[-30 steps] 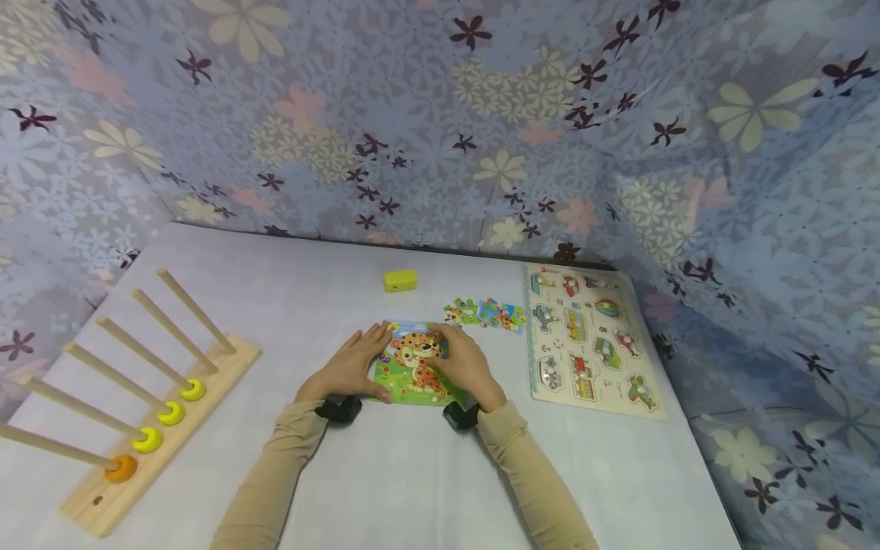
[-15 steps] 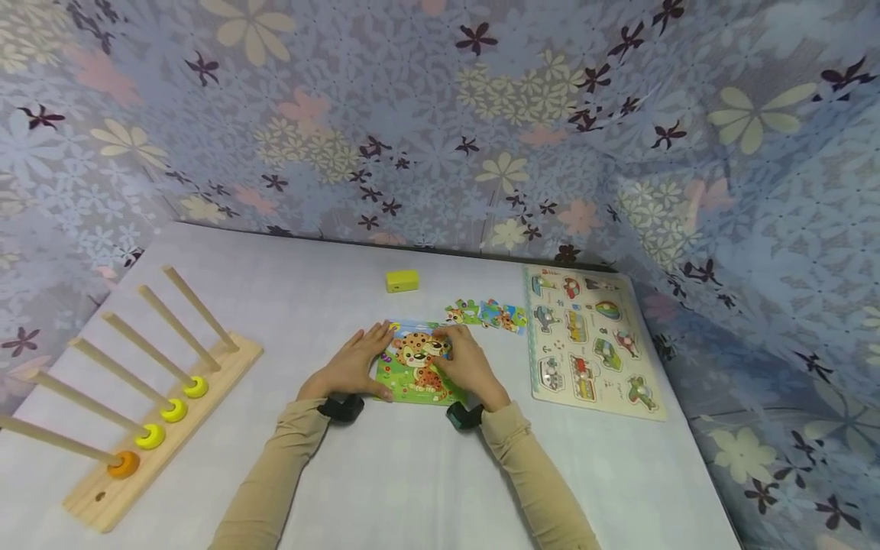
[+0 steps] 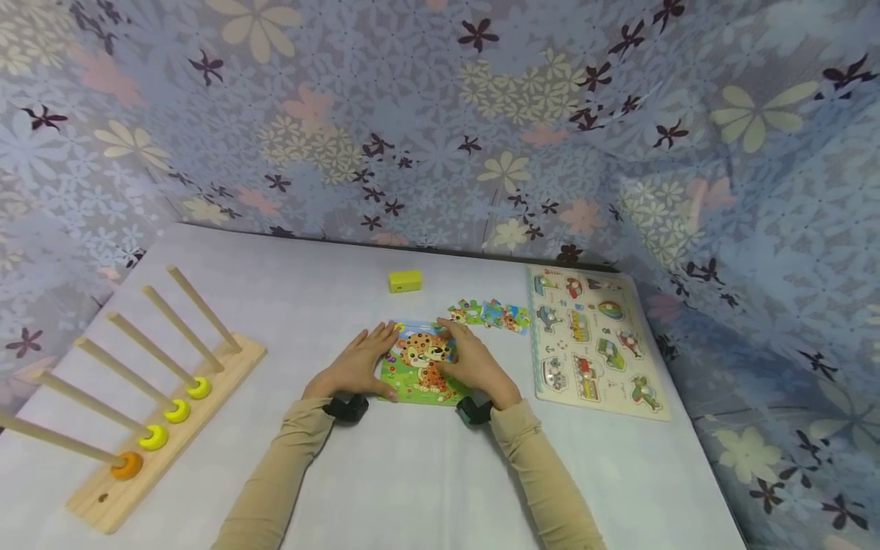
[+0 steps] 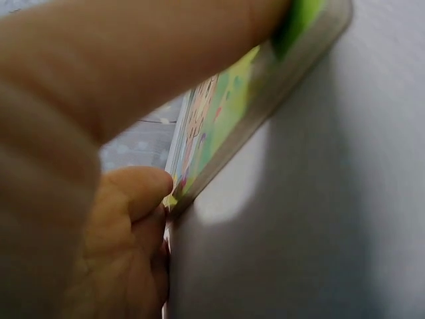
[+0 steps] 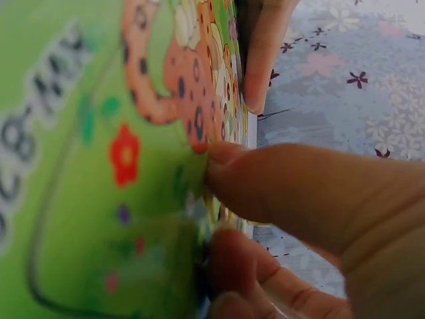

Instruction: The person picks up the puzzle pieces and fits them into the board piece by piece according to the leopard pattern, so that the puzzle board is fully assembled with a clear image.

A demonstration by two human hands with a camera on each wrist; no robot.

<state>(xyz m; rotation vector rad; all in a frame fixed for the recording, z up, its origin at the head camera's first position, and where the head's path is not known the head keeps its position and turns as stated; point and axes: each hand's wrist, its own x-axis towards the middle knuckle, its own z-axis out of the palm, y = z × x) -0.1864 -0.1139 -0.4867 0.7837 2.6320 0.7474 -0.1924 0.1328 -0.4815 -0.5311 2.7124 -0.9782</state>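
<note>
A leopard jigsaw puzzle [image 3: 421, 388] lies flat on the table in the head view, its spotted animal on a green ground. At its left side my left hand [image 3: 352, 368] rests with fingers stretched along the edge and the thumb near the lower left corner. The left wrist view shows that thumb across the puzzle board's corner [image 4: 302, 26]. Over the right side, my right hand [image 3: 477, 365] has thumb and index finger spread apart. In the right wrist view the right thumb [image 5: 279, 179] touches the printed surface. The right hand covers part of the puzzle's right edge.
Several loose puzzle pieces [image 3: 505, 315] lie behind the right hand. A yellow block [image 3: 405, 281] stands farther back. To the right is a wooden picture board [image 3: 598, 344] with vehicle shapes. A peg rack [image 3: 175, 428] with yellow and orange beads stands at left.
The right thumb and index finger were close together on the puzzle and have spread apart, the hand shifting slightly right. My left hand keeps its place at the puzzle's left edge.
</note>
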